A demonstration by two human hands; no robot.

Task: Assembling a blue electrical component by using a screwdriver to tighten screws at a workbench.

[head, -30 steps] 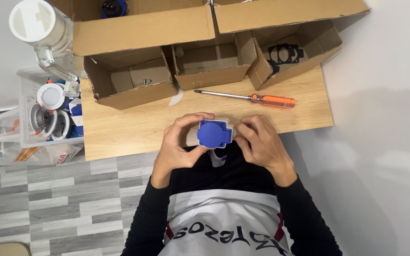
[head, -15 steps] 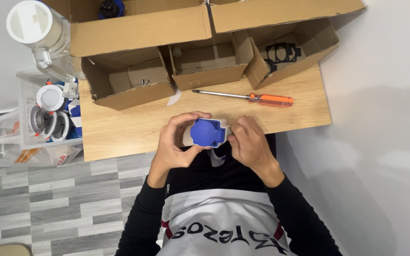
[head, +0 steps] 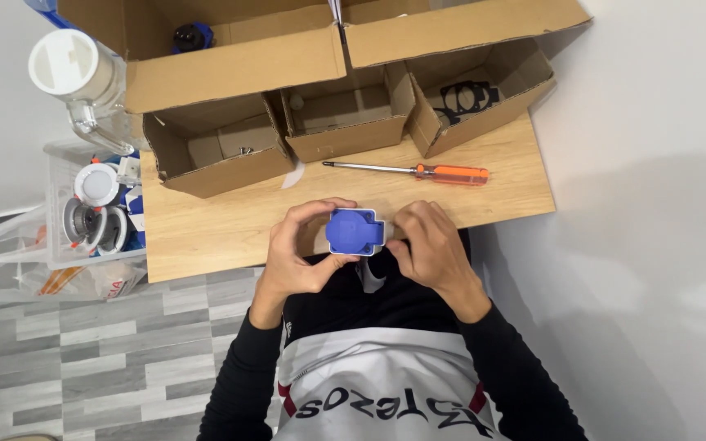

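The left hand [head: 300, 249] curls around a blue socket housing [head: 355, 232], thumb under it and fingers arched over its top left corner, so it is closed on the part. The right hand [head: 426, 245] meets the same piece from the other side, fingertips pressed against its right edge, also gripping it. The housing sits between both hands, raised just above the near edge of the wooden surface [head: 206, 229], its round blue lid facing up toward the camera.

To handle this well, a firm hold from the left hand seems best, leaving the right fingers free to work at the edge; holding the part over the surface rather than over the lap would keep any small piece from dropping to the floor.

Beyond the hands, an orange-handled screwdriver [head: 418, 171] lies on the surface, well apart from them, its tip pointing left. Behind it stand three small open cardboard boxes: the left box [head: 214, 159] holds what look like small screws, the middle box [head: 345, 122] looks nearly bare, and the right box [head: 484, 102] holds black ring-shaped gaskets. A larger carton [head: 230, 49] sits behind. Left of the surface, a clear bin [head: 96, 208] holds assorted parts.
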